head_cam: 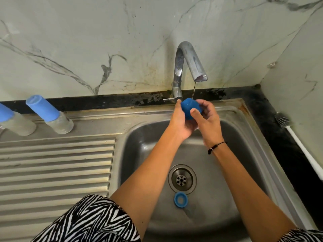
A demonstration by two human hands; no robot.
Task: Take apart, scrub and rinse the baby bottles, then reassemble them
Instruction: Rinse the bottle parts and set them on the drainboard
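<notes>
A single wide-angle head view is given, aimed forward and steeply down from close above the sink (248,130), the tap (185,67) lying beyond it.

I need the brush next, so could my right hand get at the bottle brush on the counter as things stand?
Probably yes, once freed: the right hand and left hand both hold the blue cap under the tap. The bottle brush lies on the counter right of the sink, nothing between.

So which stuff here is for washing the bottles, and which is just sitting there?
For the job: blue cap held in both hands, blue ring in the sink, two capped bottles, bottle brush, tap.
Just there: bracelet, marble wall.
</notes>
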